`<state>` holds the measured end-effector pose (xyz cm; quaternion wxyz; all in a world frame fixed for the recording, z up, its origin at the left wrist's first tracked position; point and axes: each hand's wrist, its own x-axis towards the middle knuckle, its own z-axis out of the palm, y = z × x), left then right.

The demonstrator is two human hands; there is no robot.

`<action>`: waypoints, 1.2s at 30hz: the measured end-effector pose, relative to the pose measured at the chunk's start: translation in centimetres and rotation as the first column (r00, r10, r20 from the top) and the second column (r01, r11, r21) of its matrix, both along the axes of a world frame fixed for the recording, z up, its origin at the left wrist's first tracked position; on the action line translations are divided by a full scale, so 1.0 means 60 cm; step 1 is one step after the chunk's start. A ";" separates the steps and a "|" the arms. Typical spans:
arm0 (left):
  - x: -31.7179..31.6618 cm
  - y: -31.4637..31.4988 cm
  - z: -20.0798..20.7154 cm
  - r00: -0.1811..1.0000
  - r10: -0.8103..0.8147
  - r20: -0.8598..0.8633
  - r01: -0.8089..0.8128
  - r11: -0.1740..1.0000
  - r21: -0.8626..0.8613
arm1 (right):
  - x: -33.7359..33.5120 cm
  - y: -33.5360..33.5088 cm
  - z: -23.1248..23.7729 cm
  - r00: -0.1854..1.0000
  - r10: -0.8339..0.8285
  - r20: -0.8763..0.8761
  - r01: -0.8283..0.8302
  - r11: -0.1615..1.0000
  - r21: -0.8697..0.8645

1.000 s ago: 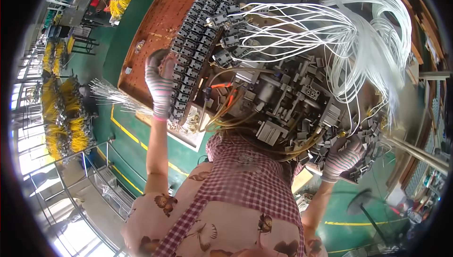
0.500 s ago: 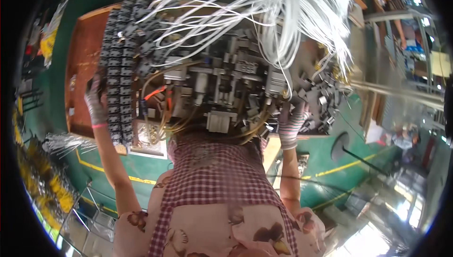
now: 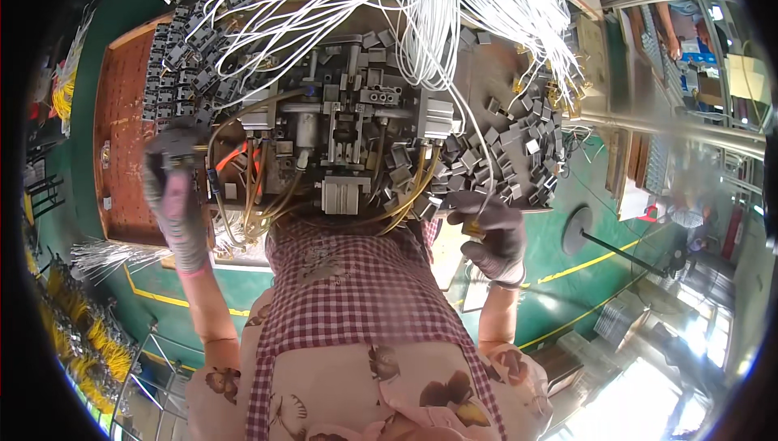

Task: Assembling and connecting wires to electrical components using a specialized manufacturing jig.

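My left hand (image 3: 173, 186), in a grey striped glove, is over the left side of the bench. Its fingers are closed around a dark plastic block (image 3: 180, 146), partly hidden by the glove. Just beyond it stand rows of black plastic blocks (image 3: 162, 76). My right hand (image 3: 498, 238), also gloved, is at the bench's front edge to the right of my apron. Thumb and fingers pinch the end of a white wire (image 3: 484, 149), where a small brass-coloured terminal (image 3: 473, 230) shows. The wire runs up to a large white wire bundle (image 3: 438, 28).
A metal fixture (image 3: 344, 133) with brownish tubes stands mid-bench. Loose grey square pieces (image 3: 519, 149) lie scattered at its right. A reddish wooden tray (image 3: 121, 141) is at the left. A round black disc on a rod (image 3: 578, 230) stands right of the bench.
My right hand has come back from among the loose grey pieces to the front edge, with a white wire in it. My left hand has turned and lifted a dark block. The view has shifted.
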<state>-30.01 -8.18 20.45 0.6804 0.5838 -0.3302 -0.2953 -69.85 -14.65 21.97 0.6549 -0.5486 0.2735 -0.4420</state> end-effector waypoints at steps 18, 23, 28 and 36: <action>-0.141 -0.003 -0.053 0.925 -0.323 -0.200 0.327 0.945 -0.015 | -0.040 -0.120 -0.031 0.874 -0.313 -0.372 0.012 0.779 -0.627; -0.155 -0.010 -0.029 0.813 -0.398 -0.426 0.468 0.881 0.069 | -0.069 -0.096 -0.109 0.766 0.140 0.627 -0.440 0.825 0.353; -0.161 -0.011 -0.041 0.763 -0.446 -0.468 0.546 0.832 0.096 | 0.056 -0.061 -0.056 0.625 0.160 0.764 -0.553 0.782 0.289; -0.146 -0.015 -0.086 0.788 -0.568 0.238 0.541 0.823 0.173 | 0.147 -0.044 -0.024 0.706 -0.100 -0.701 -0.271 0.877 -0.398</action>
